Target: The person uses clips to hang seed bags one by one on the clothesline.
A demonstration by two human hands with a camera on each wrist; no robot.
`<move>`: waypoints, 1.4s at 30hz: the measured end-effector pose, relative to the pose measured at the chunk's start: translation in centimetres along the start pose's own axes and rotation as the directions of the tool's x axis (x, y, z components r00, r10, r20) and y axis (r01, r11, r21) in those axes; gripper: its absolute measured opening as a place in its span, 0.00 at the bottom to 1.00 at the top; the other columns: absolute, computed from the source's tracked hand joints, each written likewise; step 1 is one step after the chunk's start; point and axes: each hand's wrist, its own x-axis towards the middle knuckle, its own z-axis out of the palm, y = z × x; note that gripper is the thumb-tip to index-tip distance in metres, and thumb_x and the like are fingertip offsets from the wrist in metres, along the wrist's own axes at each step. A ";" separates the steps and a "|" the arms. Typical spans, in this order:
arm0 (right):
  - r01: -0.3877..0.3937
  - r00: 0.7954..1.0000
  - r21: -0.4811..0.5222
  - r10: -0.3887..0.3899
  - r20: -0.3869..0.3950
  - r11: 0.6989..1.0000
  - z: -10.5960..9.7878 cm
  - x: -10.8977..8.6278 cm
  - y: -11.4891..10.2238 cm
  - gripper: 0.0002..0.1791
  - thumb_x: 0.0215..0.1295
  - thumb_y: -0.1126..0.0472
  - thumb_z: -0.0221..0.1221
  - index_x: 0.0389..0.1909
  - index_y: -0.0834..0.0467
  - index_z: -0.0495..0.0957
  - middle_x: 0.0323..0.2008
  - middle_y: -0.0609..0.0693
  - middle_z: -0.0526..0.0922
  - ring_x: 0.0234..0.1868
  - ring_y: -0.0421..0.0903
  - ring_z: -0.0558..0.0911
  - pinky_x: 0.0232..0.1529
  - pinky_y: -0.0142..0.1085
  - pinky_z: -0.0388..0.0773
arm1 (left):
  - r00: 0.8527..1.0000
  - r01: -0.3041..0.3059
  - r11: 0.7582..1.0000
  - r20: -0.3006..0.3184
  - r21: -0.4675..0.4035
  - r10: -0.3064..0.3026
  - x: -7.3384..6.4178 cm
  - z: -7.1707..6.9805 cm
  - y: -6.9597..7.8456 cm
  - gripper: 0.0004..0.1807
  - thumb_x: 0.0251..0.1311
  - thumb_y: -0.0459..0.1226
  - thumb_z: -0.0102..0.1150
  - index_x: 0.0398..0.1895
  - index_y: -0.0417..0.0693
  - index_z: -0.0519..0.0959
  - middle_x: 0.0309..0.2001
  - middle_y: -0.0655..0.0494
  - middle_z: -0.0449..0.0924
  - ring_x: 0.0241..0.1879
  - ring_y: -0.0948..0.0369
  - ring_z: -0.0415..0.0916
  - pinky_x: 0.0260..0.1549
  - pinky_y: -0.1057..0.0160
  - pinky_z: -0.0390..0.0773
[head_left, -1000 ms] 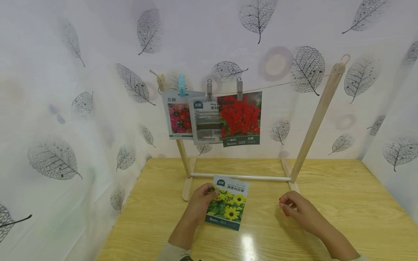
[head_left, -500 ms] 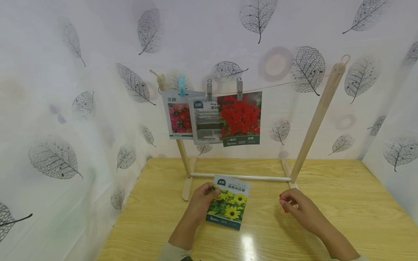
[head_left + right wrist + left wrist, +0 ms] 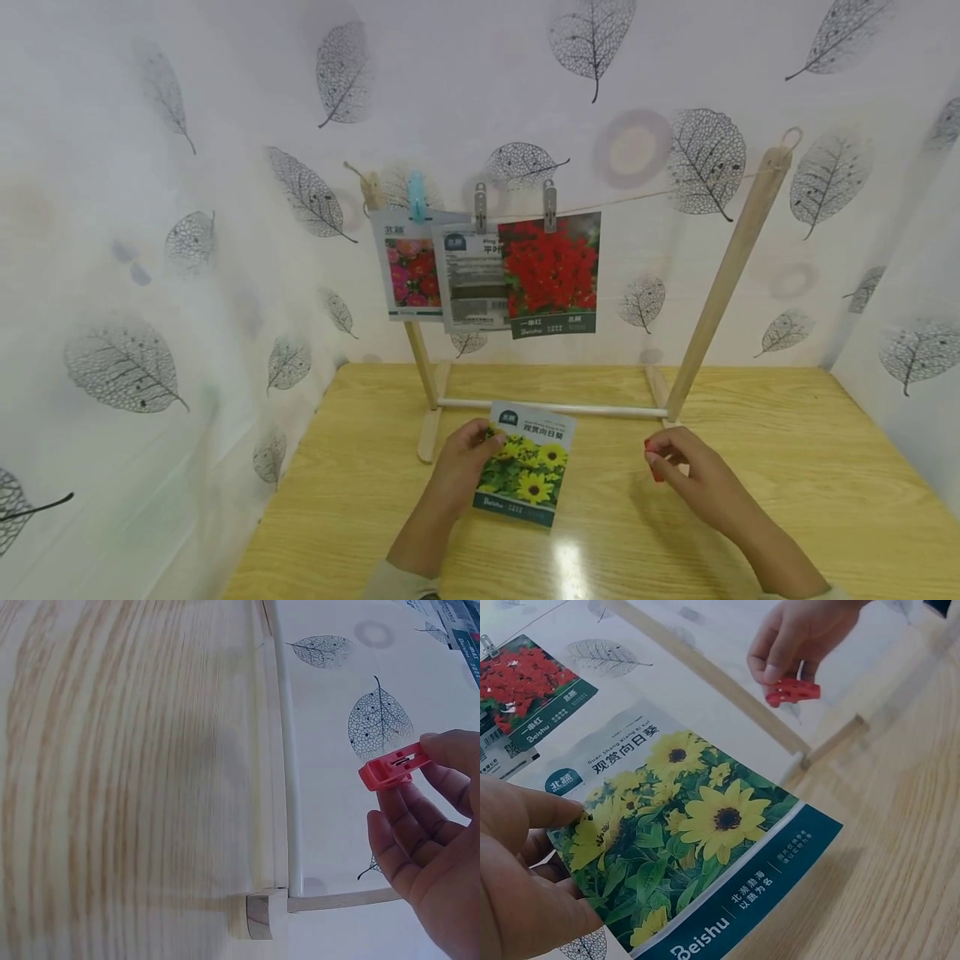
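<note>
My left hand (image 3: 462,465) pinches the left edge of a seed packet (image 3: 525,467) with yellow sunflowers on its front. In the left wrist view the packet (image 3: 690,832) is tilted, thumb behind or beside its edge partly out of sight. To the right, my right hand (image 3: 690,473) holds a small red plastic clothespin (image 3: 654,461) between thumb and fingers. The right wrist view shows the clothespin (image 3: 394,766) with its metal spring, gripped at one end. Both hands are over the table in front of the wooden rack, apart from each other.
A twine line (image 3: 637,198) runs between two wooden posts (image 3: 731,283). Three packets hang at its left part: a pink-flower one (image 3: 412,275), a text-covered one (image 3: 472,287) and a red-flower one (image 3: 555,271). A blue clip (image 3: 417,197) and two grey clips (image 3: 551,207) hold them. A white rod (image 3: 555,408) joins the feet.
The right hand has raised slightly, and the red clothespin has turned in its fingers so more of it shows. The left hand and sunflower packet have barely moved.
</note>
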 end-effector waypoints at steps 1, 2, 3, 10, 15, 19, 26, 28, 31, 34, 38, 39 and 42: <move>0.003 1.000 0.003 -0.003 -0.001 1.000 0.0 0.0 0.0 0.11 0.70 0.71 0.59 0.44 0.51 0.75 0.36 0.44 0.78 0.35 0.38 0.80 0.38 0.30 0.80 | 1.000 -0.004 1.000 -0.001 0.003 0.004 0.0 0.0 0.0 0.17 0.69 0.45 0.60 0.50 0.41 0.78 0.43 0.52 0.81 0.41 0.61 0.78 0.42 0.64 0.80; 0.005 1.000 0.004 -0.005 -0.002 1.000 -0.1 0.0 -0.1 0.11 0.70 0.71 0.59 0.44 0.51 0.75 0.36 0.44 0.78 0.34 0.38 0.79 0.38 0.30 0.80 | 1.000 -0.003 1.000 -0.002 0.001 0.003 0.0 0.0 -0.1 0.17 0.69 0.45 0.61 0.51 0.42 0.78 0.44 0.52 0.81 0.41 0.61 0.79 0.42 0.64 0.80; 0.005 1.000 0.005 -0.005 -0.003 1.000 -0.1 0.1 -0.1 0.11 0.70 0.71 0.59 0.44 0.52 0.75 0.37 0.44 0.77 0.34 0.38 0.79 0.38 0.30 0.80 | 1.000 -0.005 1.000 0.000 -0.003 0.005 -0.1 0.0 -0.1 0.17 0.69 0.45 0.61 0.51 0.42 0.78 0.44 0.52 0.81 0.41 0.61 0.79 0.42 0.64 0.80; -0.016 1.000 -0.006 0.016 -0.017 1.000 -0.4 0.3 -0.6 0.10 0.70 0.70 0.59 0.45 0.52 0.76 0.37 0.45 0.78 0.33 0.39 0.80 0.38 0.29 0.81 | 1.000 -0.024 0.999 0.008 -0.025 0.024 -0.1 0.3 0.2 0.16 0.69 0.44 0.61 0.51 0.43 0.78 0.45 0.52 0.82 0.42 0.60 0.78 0.44 0.63 0.80; -0.010 0.999 -0.026 0.009 -0.031 1.000 -0.6 0.4 -0.6 0.12 0.69 0.71 0.60 0.45 0.51 0.76 0.37 0.44 0.78 0.34 0.38 0.80 0.39 0.29 0.80 | 1.000 -0.015 0.999 0.004 -0.034 0.015 -0.1 0.6 0.7 0.17 0.69 0.44 0.60 0.53 0.42 0.78 0.45 0.52 0.82 0.42 0.60 0.79 0.42 0.64 0.80; 0.006 0.999 -0.009 -0.006 -0.035 1.000 -0.8 0.6 -0.7 0.12 0.69 0.71 0.59 0.45 0.51 0.76 0.38 0.45 0.79 0.35 0.38 0.80 0.37 0.30 0.80 | 1.000 -0.013 0.999 -0.008 -0.032 0.013 -0.1 0.9 1.1 0.19 0.70 0.44 0.59 0.57 0.43 0.78 0.48 0.49 0.82 0.43 0.60 0.79 0.44 0.63 0.81; -0.004 0.999 0.016 0.004 -0.035 1.000 -1.2 0.9 -1.2 0.11 0.70 0.71 0.59 0.45 0.51 0.76 0.40 0.44 0.78 0.35 0.39 0.79 0.31 0.30 0.79 | 1.000 -0.014 0.999 -0.025 -0.036 0.013 -0.1 1.1 1.8 0.20 0.70 0.43 0.59 0.59 0.42 0.77 0.50 0.47 0.82 0.43 0.60 0.80 0.45 0.62 0.82; -0.010 0.999 0.016 0.010 -0.038 1.000 -1.4 1.0 -1.3 0.11 0.70 0.70 0.59 0.45 0.50 0.76 0.38 0.43 0.78 0.35 0.38 0.79 0.29 0.30 0.77 | 0.999 -0.012 1.000 -0.030 -0.026 0.011 -0.1 1.1 1.9 0.20 0.70 0.43 0.59 0.59 0.42 0.77 0.50 0.47 0.82 0.43 0.60 0.80 0.45 0.62 0.82; -0.017 0.999 0.013 0.018 -0.046 1.000 -1.6 1.1 -1.6 0.11 0.70 0.70 0.59 0.46 0.50 0.76 0.36 0.40 0.78 0.35 0.38 0.79 0.27 0.30 0.76 | 0.999 -0.004 1.000 -0.040 -0.017 0.003 0.0 1.1 1.9 0.18 0.70 0.44 0.59 0.57 0.44 0.78 0.50 0.48 0.82 0.44 0.60 0.80 0.45 0.62 0.82; -0.015 0.998 0.011 0.016 -0.055 1.000 -1.8 1.3 -1.7 0.12 0.70 0.70 0.59 0.46 0.50 0.77 0.35 0.40 0.78 0.35 0.37 0.79 0.25 0.31 0.76 | 0.999 -0.016 1.000 -0.045 -0.004 0.015 0.2 1.1 2.0 0.18 0.70 0.45 0.59 0.56 0.45 0.79 0.50 0.50 0.82 0.45 0.59 0.80 0.47 0.62 0.81; 0.009 0.998 -0.016 -0.010 -0.066 1.000 -2.0 1.5 -1.9 0.12 0.69 0.71 0.60 0.46 0.50 0.77 0.36 0.40 0.79 0.35 0.36 0.79 0.30 0.29 0.78 | 0.998 -0.029 1.000 -0.055 0.005 0.029 0.4 1.2 2.1 0.17 0.70 0.45 0.59 0.55 0.46 0.79 0.49 0.50 0.82 0.45 0.59 0.79 0.47 0.62 0.80; 0.015 0.998 -0.025 -0.017 -0.068 1.000 -2.1 1.6 -2.0 0.13 0.69 0.71 0.60 0.46 0.50 0.77 0.36 0.40 0.79 0.36 0.36 0.79 0.32 0.28 0.77 | 0.998 -0.031 1.000 -0.055 0.004 0.031 0.5 1.3 2.1 0.17 0.70 0.45 0.59 0.55 0.45 0.79 0.50 0.50 0.82 0.45 0.59 0.79 0.47 0.62 0.80; 0.032 0.997 -0.042 -0.035 -0.075 0.999 -2.2 1.8 -2.1 0.12 0.68 0.72 0.60 0.45 0.52 0.77 0.38 0.38 0.79 0.36 0.37 0.80 0.37 0.25 0.77 | 0.998 -0.025 1.000 -0.056 0.001 0.025 0.5 1.4 2.3 0.16 0.70 0.45 0.59 0.54 0.46 0.79 0.50 0.51 0.82 0.46 0.59 0.79 0.48 0.62 0.80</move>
